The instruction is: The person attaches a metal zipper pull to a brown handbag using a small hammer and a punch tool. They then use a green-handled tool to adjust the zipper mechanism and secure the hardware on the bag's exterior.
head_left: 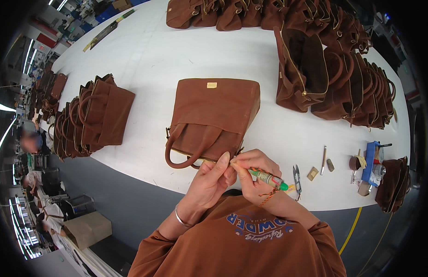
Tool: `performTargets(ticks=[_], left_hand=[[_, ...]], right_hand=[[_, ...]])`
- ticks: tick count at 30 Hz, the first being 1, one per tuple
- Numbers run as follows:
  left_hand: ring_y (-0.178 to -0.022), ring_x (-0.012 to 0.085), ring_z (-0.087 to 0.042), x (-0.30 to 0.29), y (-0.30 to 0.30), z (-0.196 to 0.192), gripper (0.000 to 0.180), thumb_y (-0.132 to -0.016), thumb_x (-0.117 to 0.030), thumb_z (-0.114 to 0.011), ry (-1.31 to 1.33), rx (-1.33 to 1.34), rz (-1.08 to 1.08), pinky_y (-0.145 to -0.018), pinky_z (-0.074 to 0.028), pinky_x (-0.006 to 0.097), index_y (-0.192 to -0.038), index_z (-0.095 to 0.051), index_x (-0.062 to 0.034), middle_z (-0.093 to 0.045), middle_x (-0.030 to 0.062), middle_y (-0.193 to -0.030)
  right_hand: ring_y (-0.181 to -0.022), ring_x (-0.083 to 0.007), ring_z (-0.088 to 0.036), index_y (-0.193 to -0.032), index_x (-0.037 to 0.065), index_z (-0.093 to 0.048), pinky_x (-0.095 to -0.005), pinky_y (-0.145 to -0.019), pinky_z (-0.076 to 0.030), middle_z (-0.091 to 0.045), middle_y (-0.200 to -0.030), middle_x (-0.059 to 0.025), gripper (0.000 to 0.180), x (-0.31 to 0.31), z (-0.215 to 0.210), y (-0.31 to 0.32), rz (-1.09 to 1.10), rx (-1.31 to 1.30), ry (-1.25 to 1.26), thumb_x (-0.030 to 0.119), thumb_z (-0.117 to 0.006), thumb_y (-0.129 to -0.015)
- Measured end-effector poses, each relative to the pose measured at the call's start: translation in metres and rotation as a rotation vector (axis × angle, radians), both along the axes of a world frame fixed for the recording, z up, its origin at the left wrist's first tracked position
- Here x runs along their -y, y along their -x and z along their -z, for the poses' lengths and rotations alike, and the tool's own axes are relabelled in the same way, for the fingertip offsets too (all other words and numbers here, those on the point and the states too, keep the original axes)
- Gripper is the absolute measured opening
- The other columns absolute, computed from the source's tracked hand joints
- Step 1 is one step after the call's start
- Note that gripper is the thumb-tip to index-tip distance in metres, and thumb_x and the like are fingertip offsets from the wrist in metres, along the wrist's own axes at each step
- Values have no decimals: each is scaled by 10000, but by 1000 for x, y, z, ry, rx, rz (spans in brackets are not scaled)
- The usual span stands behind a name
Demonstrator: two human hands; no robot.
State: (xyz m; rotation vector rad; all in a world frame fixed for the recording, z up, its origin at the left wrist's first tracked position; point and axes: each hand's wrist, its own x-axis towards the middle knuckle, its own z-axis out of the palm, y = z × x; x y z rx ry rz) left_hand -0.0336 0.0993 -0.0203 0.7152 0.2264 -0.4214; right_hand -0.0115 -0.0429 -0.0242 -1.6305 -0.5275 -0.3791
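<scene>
A brown leather handbag (214,111) lies flat on the white table (158,60), its handle and zipper end toward me. My left hand (211,180) pinches the bag's zipper edge at its near corner. My right hand (253,168) holds a green and clear pen-like tool (269,178), its tip pressed at the same zipper corner. A braided cord hangs from my right wrist.
Stacks of matching brown bags stand at the left (91,117), the right (334,78) and the far edge (232,11). Small snips (296,177), a metal tool (324,159), small tags and a blue tray (370,161) lie at the right. Other people sit at the far left.
</scene>
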Motion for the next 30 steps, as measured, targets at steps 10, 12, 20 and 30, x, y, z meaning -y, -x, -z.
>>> performTargets(ticks=[10, 12, 20, 30], left_hand=[[-610, 110, -418, 0, -4, 5, 423, -1048, -290, -431, -80, 46, -14, -589, -355, 239, -709, -570, -80, -527, -2, -662], [-600, 104, -390, 0, -5, 0, 418, -1048, -290, -432, -85, 30, -7, -579, -337, 242, -701, -549, -89, -500, -10, -651], [-594, 91, -356, -2, -4, 2, 415, -1042, -326, -442, -81, 16, 57, -568, -316, 243, -713, -524, -87, -444, -28, -638], [-604, 84, -371, 0, -7, -6, 382, -1041, -325, -441, -88, -72, 68, -562, -319, 230, -785, -571, -73, -442, -33, -656]], right_hand=[[-690, -155, -650, -933, 2, -599, -274, -597, -525, -647, -924, -103, 119, 1, -5, -4, -113, -146, -147, -70, -646, -850], [-734, -154, -655, -942, -1, -599, -279, -650, -533, -652, -955, -104, 85, 7, -6, -5, -186, -242, -180, -48, -630, -878], [-864, -181, -677, -956, -33, -599, -303, -805, -545, -664, -962, -132, 84, 25, -2, -13, -325, -517, -342, 34, -550, -967], [-847, -174, -680, -958, -38, -597, -304, -818, -543, -675, -914, -127, 91, 24, 2, -17, -340, -650, -451, 42, -554, -967]])
